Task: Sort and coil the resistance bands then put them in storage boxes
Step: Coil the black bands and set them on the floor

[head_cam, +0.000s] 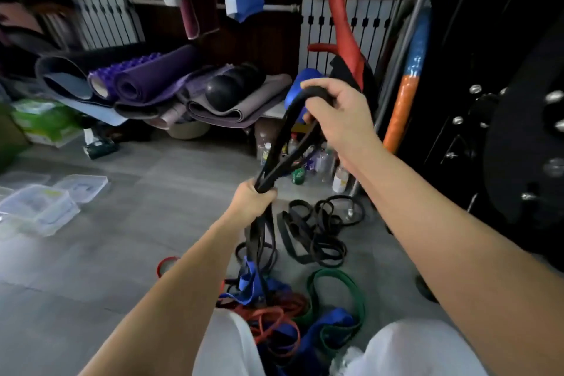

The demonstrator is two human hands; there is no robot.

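Black resistance bands (282,143) hang in long loops between my hands. My right hand (337,114) grips their top end, held high near the middle of the view. Lower down, my left hand (251,201) grips the same bunch around its middle, and the tails drop to the floor. On the floor lie a pile of black bands (314,232), a green band (338,293), blue bands (253,284) and red-orange bands (268,314), tangled between my knees. Clear plastic storage boxes (39,207) with lids stand on the floor at the left.
Rolled yoga mats (146,79) and black balls (222,94) are stacked on a low shelf at the back. Bottles (320,162) stand under it. A dark weight machine (503,131) fills the right side. Grey tiled floor (137,223) stretches between me and the boxes.
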